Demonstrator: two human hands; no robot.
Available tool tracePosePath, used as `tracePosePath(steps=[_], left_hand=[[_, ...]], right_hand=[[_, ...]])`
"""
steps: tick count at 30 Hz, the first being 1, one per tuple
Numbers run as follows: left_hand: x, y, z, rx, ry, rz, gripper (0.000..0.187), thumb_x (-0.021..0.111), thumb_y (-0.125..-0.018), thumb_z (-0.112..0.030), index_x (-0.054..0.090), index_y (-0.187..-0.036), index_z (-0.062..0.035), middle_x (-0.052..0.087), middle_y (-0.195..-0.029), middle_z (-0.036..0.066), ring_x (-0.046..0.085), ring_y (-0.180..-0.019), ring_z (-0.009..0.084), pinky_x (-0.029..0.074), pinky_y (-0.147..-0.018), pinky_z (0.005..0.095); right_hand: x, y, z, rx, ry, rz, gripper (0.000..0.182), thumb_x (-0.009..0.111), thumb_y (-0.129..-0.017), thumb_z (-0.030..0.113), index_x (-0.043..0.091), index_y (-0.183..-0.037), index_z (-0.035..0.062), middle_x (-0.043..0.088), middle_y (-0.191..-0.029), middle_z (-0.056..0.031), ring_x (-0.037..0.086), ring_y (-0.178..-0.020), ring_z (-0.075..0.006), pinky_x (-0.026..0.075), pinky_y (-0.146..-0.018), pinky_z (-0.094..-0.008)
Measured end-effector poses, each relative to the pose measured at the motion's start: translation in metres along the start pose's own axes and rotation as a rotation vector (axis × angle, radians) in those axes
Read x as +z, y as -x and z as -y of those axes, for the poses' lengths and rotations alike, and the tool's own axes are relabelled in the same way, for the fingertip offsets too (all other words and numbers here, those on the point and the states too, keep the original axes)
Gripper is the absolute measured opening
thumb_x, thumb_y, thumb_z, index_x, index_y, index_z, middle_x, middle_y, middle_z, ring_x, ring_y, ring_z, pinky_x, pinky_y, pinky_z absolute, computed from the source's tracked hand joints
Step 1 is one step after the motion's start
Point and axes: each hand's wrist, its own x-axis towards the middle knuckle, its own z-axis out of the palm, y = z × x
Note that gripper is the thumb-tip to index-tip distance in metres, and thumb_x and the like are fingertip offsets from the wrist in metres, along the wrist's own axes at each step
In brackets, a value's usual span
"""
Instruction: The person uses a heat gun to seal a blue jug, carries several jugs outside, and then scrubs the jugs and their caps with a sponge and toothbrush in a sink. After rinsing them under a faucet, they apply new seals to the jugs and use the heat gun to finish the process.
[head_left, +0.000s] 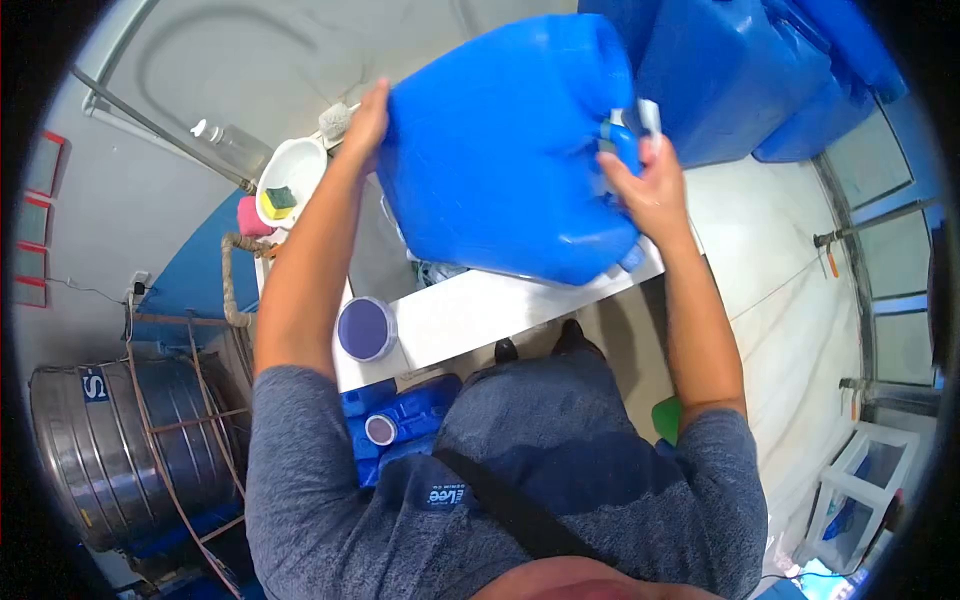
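A large blue plastic jerrycan [490, 150] is held up, tilted, over the white counter [470, 318]. My left hand [368, 128] is pressed against its left side, with the fingers partly hidden behind it. At the right side, my right hand [652, 190] is closed around a small white and blue object [650, 118] beside the can's handle; the object is blurred. A round container with a purple top [367, 329] stands on the counter's left end.
A white bowl [298, 165] with a green and yellow sponge [277, 202] sits at the left, near a clear bottle [235, 142]. More blue jerrycans [735, 80] stand at the upper right, others [418, 408] below the counter. A steel tank [130, 450] is at far left.
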Motion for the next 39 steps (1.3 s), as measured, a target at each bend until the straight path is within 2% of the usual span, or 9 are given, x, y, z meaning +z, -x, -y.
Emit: tracePosePath(steps=[5,8,21,25,27,29,31,34,39], left_hand=[[0.1,0.0,-0.02,0.026,0.02,0.056,0.079,0.049,-0.1,-0.058,0.038,-0.15,0.0025,0.041,-0.155,0.023,0.036,-0.145,0.0358,0.03,-0.118,0.0431],[0.114,-0.018,-0.014,0.805,-0.743,0.025,0.091,0.055,-0.097,-0.056,0.021,-0.157,0.0031,0.029,-0.16,0.028,0.028,-0.149,0.0417,0.021,-0.122,0.046],[0.102,-0.019,0.044,0.011,-0.913,-0.265,0.061,0.039,-0.104,-0.053,0.051,-0.145,-0.0093,0.056,-0.141,0.022,0.049,-0.136,0.042,0.031,-0.11,0.0674],[0.112,-0.033,0.053,0.003,-0.902,-0.357,0.055,0.043,-0.103,-0.05,0.058,-0.138,-0.0111,0.062,-0.128,0.028,0.057,-0.121,0.0468,0.036,-0.104,0.0671],[0.13,-0.028,0.034,0.119,-0.916,-0.222,0.053,0.046,-0.101,-0.05,0.06,-0.135,-0.0114,0.063,-0.127,0.028,0.055,-0.123,0.0474,0.034,-0.107,0.0652],[0.143,-0.009,0.016,0.131,-0.909,-0.086,0.053,0.047,-0.101,-0.05,0.061,-0.134,-0.0113,0.061,-0.131,0.028,0.05,-0.13,0.047,0.032,-0.111,0.0628],[0.143,-0.003,0.012,0.468,-1.085,0.085,0.052,0.048,-0.1,-0.049,0.061,-0.133,-0.0114,0.053,-0.141,0.028,0.035,-0.142,0.0464,0.024,-0.119,0.0565],[0.134,0.001,0.009,0.269,-1.075,0.191,0.051,0.048,-0.099,-0.043,0.058,-0.136,-0.0092,0.042,-0.152,0.027,0.016,-0.152,0.0446,0.014,-0.124,0.0501],[0.09,-0.009,0.046,0.051,-0.415,0.229,0.058,0.05,-0.099,-0.033,0.043,-0.149,-0.0039,0.043,-0.153,0.025,0.035,-0.147,0.0385,0.027,-0.12,0.0394]], right_hand=[[0.078,-0.07,0.006,-0.02,0.354,0.308,0.052,0.078,-0.081,0.039,0.057,-0.111,0.0014,0.07,-0.095,-0.0217,0.069,-0.086,-0.038,0.054,-0.079,-0.0455],[0.122,-0.108,-0.024,-0.175,0.384,0.613,0.05,0.076,-0.082,0.041,0.062,-0.111,0.0027,0.071,-0.101,-0.0227,0.068,-0.094,-0.0424,0.054,-0.083,-0.047],[0.259,-0.269,0.025,-0.029,-0.087,0.962,0.046,0.047,-0.101,0.036,0.073,-0.097,-0.0017,0.064,-0.068,-0.0127,0.062,-0.055,-0.0272,0.049,-0.053,-0.0465],[0.228,-0.258,0.054,-0.044,0.004,1.216,0.033,0.073,-0.089,0.032,0.055,-0.082,0.0046,0.062,-0.069,-0.0106,0.059,-0.056,-0.0194,0.049,-0.055,-0.0392],[0.257,-0.273,0.039,-0.599,-0.024,1.133,0.024,0.066,-0.094,0.027,0.058,-0.086,0.0048,0.063,-0.07,-0.0088,0.055,-0.048,-0.0176,0.046,-0.044,-0.0357],[0.256,-0.292,0.054,0.266,-0.599,1.031,0.027,0.063,-0.096,0.033,0.068,-0.098,0.0066,0.068,-0.077,-0.011,0.057,-0.05,-0.0193,0.047,-0.046,-0.0386],[0.254,-0.298,0.051,0.265,-0.723,0.997,0.037,0.063,-0.095,0.042,0.071,-0.103,0.0066,0.067,-0.077,-0.0117,0.056,-0.048,-0.0198,0.048,-0.049,-0.0408],[0.263,-0.284,0.035,-0.496,0.059,0.834,0.04,0.07,-0.087,0.045,0.067,-0.09,0.0046,0.066,-0.073,-0.0146,0.065,-0.068,-0.0327,0.052,-0.069,-0.0477],[0.243,-0.247,0.028,-0.609,0.302,0.855,0.036,0.054,-0.089,0.015,0.067,-0.12,0.0007,0.068,-0.094,-0.0217,0.069,-0.085,-0.0349,0.056,-0.074,-0.046]])
